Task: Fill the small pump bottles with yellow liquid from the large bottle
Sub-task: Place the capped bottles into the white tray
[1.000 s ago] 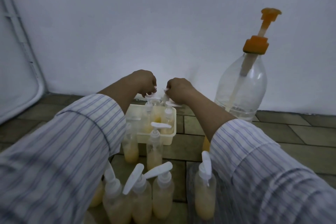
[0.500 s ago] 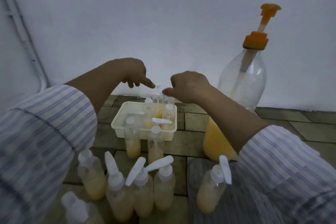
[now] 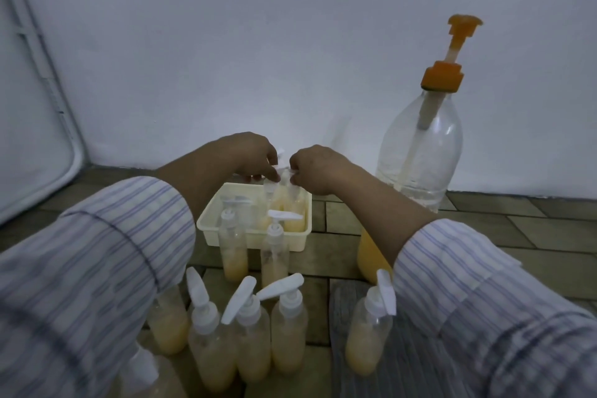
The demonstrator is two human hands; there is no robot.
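Note:
Both my hands reach over a cream tray (image 3: 245, 244) that holds several small pump bottles with yellow liquid. My left hand (image 3: 250, 155) and my right hand (image 3: 318, 168) meet at the white pump tops (image 3: 281, 170) of the bottles at the tray's far side, fingers curled on them. Exactly which top each hand pinches is partly hidden. The large clear bottle (image 3: 420, 152) with an orange pump (image 3: 447, 71) stands to the right against the wall, yellow liquid low in it.
Two small bottles (image 3: 232, 252) stand just in front of the tray. Several more filled pump bottles (image 3: 255, 333) cluster near me on the tiled floor; one (image 3: 370, 333) stands on a grey mat at right. A white wall is close behind, a white panel (image 3: 29, 139) at left.
Half a second ago both hands were lifted above the tray; now they have come down onto the pump tops at its far side. The view has also shifted slightly.

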